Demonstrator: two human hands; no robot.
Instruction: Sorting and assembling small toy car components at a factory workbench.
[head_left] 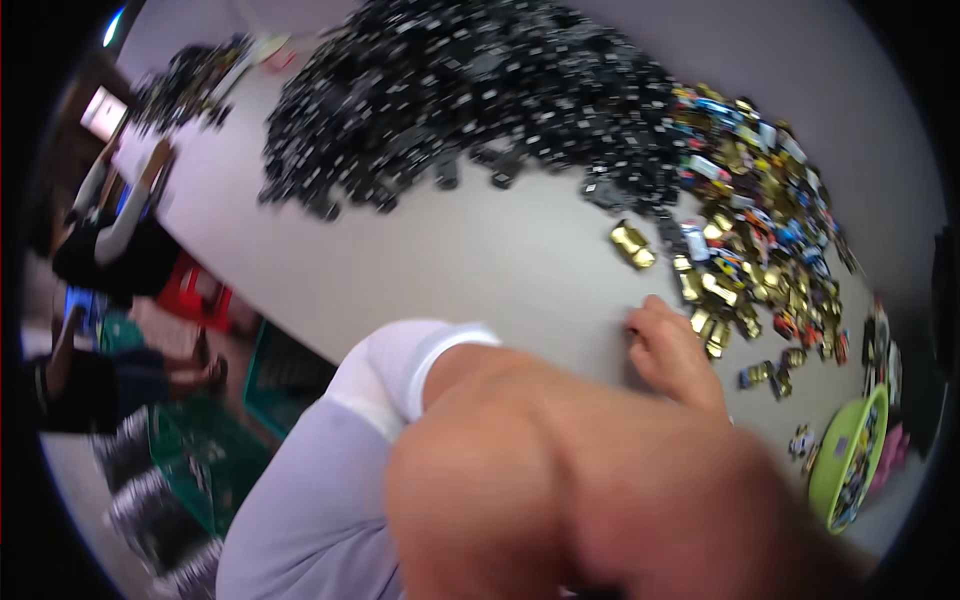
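A bare hand rests on the pale, matte table, its fingers curled under so the knuckles bunch together at the edge of a scatter of shiny gold toy cars; from here I cannot tell whether the fingertips pinch anything, nor which hand it is, since the blurred forearm and white rolled sleeve fill the lower middle of the view. One boxy gold toy car lies alone, a little apart from the knuckles, up and to their left. Beyond it spreads a heap of glossy multicoloured toy cars, and farther back a broad, dense pile of small black plastic pieces, angular and glinting. A lime-green plastic bowl with a smooth rim sits near the table's right end, holding more small cars. Other people stand at the far left.
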